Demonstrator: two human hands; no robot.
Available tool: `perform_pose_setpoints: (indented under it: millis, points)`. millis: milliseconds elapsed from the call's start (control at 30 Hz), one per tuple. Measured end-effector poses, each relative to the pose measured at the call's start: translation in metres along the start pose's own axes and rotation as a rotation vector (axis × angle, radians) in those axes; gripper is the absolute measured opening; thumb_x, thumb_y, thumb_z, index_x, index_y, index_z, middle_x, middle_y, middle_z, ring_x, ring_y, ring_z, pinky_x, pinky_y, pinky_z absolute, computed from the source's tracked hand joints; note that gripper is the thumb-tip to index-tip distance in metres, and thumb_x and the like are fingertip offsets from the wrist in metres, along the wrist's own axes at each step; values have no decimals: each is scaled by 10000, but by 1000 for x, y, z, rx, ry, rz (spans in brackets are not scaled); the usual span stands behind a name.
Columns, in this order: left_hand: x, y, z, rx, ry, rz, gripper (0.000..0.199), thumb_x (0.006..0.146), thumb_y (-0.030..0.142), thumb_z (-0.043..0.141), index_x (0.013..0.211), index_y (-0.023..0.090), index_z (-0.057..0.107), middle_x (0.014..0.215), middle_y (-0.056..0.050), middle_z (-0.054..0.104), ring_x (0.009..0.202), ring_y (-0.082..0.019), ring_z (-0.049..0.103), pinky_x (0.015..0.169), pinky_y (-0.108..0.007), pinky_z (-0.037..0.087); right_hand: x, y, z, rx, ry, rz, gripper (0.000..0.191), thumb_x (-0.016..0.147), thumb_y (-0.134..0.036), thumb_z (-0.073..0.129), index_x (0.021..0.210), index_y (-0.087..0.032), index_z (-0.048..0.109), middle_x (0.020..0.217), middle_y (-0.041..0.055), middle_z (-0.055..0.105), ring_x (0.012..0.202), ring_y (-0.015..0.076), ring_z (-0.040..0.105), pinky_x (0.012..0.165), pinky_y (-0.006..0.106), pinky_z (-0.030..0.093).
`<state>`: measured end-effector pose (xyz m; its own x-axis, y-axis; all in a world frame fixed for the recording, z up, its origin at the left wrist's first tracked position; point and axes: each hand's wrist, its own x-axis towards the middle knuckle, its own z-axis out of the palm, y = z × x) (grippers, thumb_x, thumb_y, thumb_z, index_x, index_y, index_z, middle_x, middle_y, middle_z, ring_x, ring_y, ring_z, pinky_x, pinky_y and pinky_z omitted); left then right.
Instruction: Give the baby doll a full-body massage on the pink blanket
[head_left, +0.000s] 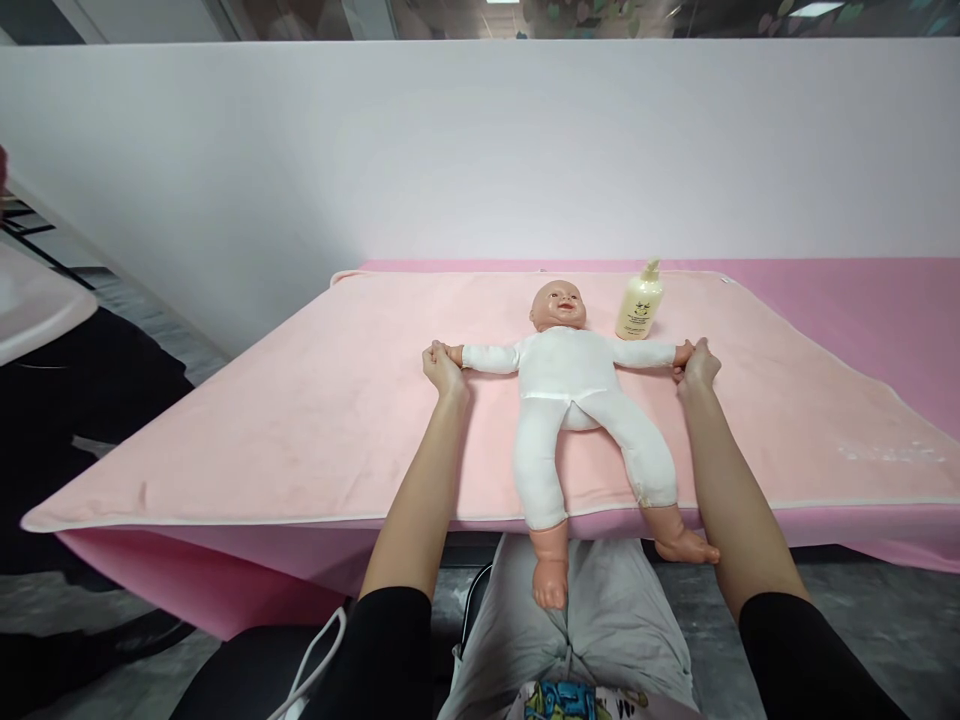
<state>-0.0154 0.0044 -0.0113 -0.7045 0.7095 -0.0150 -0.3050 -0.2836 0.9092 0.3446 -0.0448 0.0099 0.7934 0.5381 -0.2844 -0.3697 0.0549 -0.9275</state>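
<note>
A baby doll (568,365) with a white cloth body lies on its back on a pink blanket (337,420). Its arms are stretched straight out to both sides, and its feet hang past the table's front edge. My left hand (444,371) is closed around the doll's hand on the left. On the other side, my right hand (699,366) grips the doll's other hand. A pale yellow pump bottle (640,303) stands on the blanket beside the doll's head, a little behind its outstretched arm on the right.
A white partition (480,150) rises behind the table. Under the blanket is a darker pink cloth (862,310). To the left are part of a white surface (37,300) and a person's dark clothing (97,380). A white cable (319,655) hangs near my left arm.
</note>
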Motion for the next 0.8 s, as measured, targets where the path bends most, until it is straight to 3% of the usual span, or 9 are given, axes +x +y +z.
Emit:
perform_pose_setpoints:
  millis: [267, 367, 467, 567, 800]
  points:
    - [-3, 7, 3, -18, 63, -72, 369, 926, 334, 246, 672, 168, 456, 659, 7, 479, 605, -96, 496, 640, -239, 427, 2, -2, -1, 54, -14, 44, 410, 874, -556, 297, 764, -197, 462, 502, -62, 452, 299, 42, 318, 249, 147, 232]
    - [0, 4, 1, -22, 35, -84, 328, 895, 400, 329, 716, 170, 480, 680, 10, 490, 636, -98, 513, 651, -235, 435, 0, -3, -2, 53, -69, 61, 371, 856, -532, 368, 747, -191, 468, 500, -61, 449, 298, 43, 309, 243, 157, 213]
    - [2, 0, -1, 4, -22, -40, 199, 797, 364, 531, 745, 179, 481, 695, 33, 484, 656, -87, 508, 685, -224, 432, -2, -3, -2, 5, -96, 23, 218, 773, -327, 570, 679, -191, 428, 481, -85, 404, 300, 36, 297, 245, 154, 187]
    - [3, -3, -3, 12, -46, -12, 164, 768, 315, 569, 752, 184, 472, 701, 42, 477, 661, -79, 502, 698, -218, 426, -3, -1, -1, -24, -103, -8, 246, 720, -207, 606, 634, -194, 376, 471, -97, 377, 301, 31, 291, 248, 148, 177]
    - [4, -4, -1, -11, -40, 11, 267, 836, 390, 486, 683, 179, 432, 659, 45, 441, 616, -66, 463, 657, -197, 403, 3, 1, -1, -23, -63, -1, 245, 783, -357, 575, 674, -184, 439, 476, -85, 422, 298, 30, 307, 238, 141, 185]
